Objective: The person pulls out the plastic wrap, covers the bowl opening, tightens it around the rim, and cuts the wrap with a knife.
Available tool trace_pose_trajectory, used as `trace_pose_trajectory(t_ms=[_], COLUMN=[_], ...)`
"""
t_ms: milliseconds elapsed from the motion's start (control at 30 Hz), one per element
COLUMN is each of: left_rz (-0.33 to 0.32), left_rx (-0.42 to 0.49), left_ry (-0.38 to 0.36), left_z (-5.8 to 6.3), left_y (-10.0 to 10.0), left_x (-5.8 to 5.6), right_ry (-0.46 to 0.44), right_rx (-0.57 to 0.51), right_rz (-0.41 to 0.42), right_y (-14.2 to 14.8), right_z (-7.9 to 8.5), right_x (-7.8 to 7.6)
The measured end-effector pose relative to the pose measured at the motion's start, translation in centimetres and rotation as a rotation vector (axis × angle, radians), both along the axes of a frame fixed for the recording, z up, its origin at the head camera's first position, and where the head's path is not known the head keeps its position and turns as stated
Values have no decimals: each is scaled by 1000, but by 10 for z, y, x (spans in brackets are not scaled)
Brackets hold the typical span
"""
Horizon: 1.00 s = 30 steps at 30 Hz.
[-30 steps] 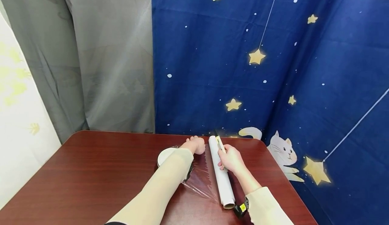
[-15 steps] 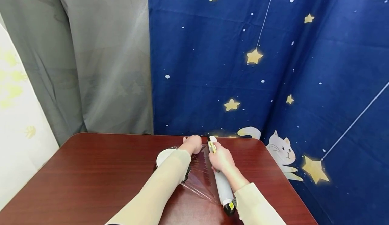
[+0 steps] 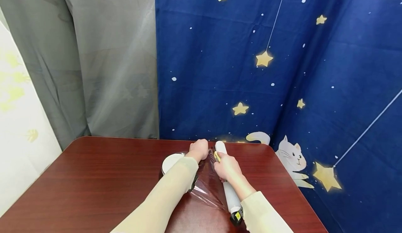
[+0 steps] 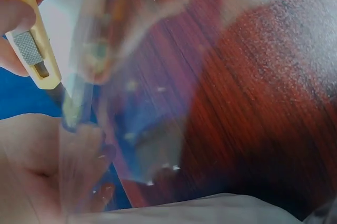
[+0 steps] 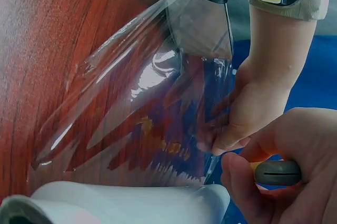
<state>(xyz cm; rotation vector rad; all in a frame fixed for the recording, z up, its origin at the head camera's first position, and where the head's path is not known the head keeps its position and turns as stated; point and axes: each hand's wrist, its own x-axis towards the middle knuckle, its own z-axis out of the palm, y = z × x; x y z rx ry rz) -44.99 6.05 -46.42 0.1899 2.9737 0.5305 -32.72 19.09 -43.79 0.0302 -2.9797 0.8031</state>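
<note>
A white roll of cling film lies lengthwise on the right of the table. Clear film stretches from it to a round white-topped container, partly hidden under the left forearm. At the far end, my left hand pinches the edge of the film, drawing it into folds. My right hand, over the roll, grips a yellow box cutter, thumb near its slider. In the left wrist view the cutter's dark blade meets the gathered film just above the left hand.
The dark red wooden table ends just beyond the hands. Behind it hang a grey curtain and a blue star-patterned curtain. A white patterned cloth hangs at the left.
My right hand has moved left with the box cutter, from above the roll to the film beside it. My left hand stays nearly in place, its fingers now more curled.
</note>
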Motion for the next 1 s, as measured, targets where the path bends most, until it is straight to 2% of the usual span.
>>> trace_pose_trajectory(t_ms=[133, 200, 433, 600, 700, 767, 933, 1000], left_rz=[-2, -12, -34, -56, -79, -94, -128, -137], left_rx=[4, -3, -4, -9, -15, -11, -28, -43], left_ry=[8, 20, 40, 92, 91, 76, 38, 31], left_z=[2, -5, -47, -62, -61, -55, -14, -4], left_y=[0, -1, 0, 3, 4, 5, 5, 5], left_x=[2, -5, -48, -56, -53, -47, -11, -1], right_ry=[48, 64, 85, 73, 37, 18, -8, -15], right_rx=[83, 106, 136, 152, 130, 120, 135, 144], right_rz=[-1, -3, -4, -17, -30, -33, -20, -17], right_y=[-1, -2, -7, -10, -12, -13, -14, -15], right_z=[3, 3, 2, -1, 0, 0, 0, -1], right_x=[2, 3, 6, 4, 3, 2, -4, -6])
